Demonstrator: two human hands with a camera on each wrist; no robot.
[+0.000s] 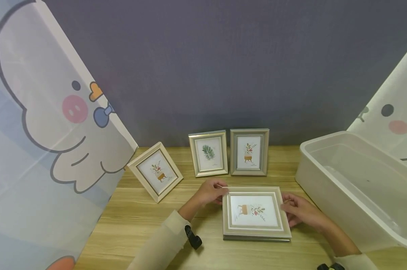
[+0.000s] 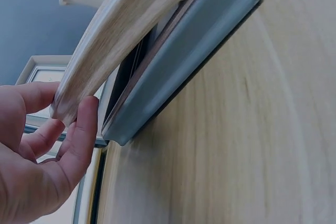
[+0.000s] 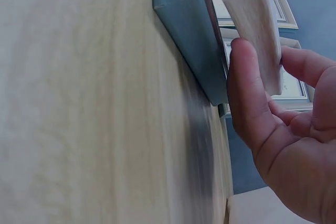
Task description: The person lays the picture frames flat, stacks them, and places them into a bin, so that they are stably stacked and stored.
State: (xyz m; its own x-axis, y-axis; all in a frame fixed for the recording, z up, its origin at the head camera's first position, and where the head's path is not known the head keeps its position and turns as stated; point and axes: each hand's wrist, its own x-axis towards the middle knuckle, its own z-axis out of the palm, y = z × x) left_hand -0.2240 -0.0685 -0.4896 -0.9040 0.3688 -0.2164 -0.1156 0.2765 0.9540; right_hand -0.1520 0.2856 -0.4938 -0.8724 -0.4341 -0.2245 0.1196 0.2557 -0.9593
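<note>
A pale wood-coloured picture frame (image 1: 252, 233) with a potted-plant print lies sideways above a grey-blue picture frame (image 2: 189, 56). My left hand (image 1: 208, 193) pinches the upper frame at its far left corner, thumb on top and fingers beneath. At the right side, my right hand (image 1: 301, 210) pinches the same frame between thumb and fingers. Both wrist views show a gap between the two frames near the hands, so the upper one is tilted, raised at its far part. The lower frame rests on the table; its front is hidden.
Behind stand a leaf-print frame (image 1: 208, 153) and a plant-print frame (image 1: 249, 153), side by side. Another plant-print frame (image 1: 156, 172) sits angled at the left. A large white plastic bin (image 1: 338, 202) stands at the right on the wooden table (image 1: 122, 225). A grey partition (image 1: 203, 67) rises behind.
</note>
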